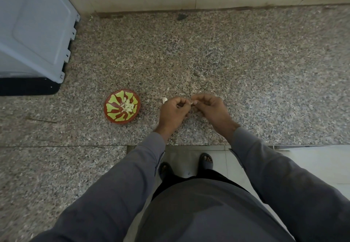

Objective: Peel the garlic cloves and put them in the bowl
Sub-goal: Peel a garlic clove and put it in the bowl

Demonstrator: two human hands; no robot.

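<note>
Red-and-green bowl (122,106) held peeled cloves (128,106) on the granite counter (246,71). Right of the bowl, I saw the left hand (173,111) and right hand (210,107) meet fingertip to fingertip, pinching one garlic clove (192,103). Another pale piece (164,100) lay between bowl and left hand.
</note>
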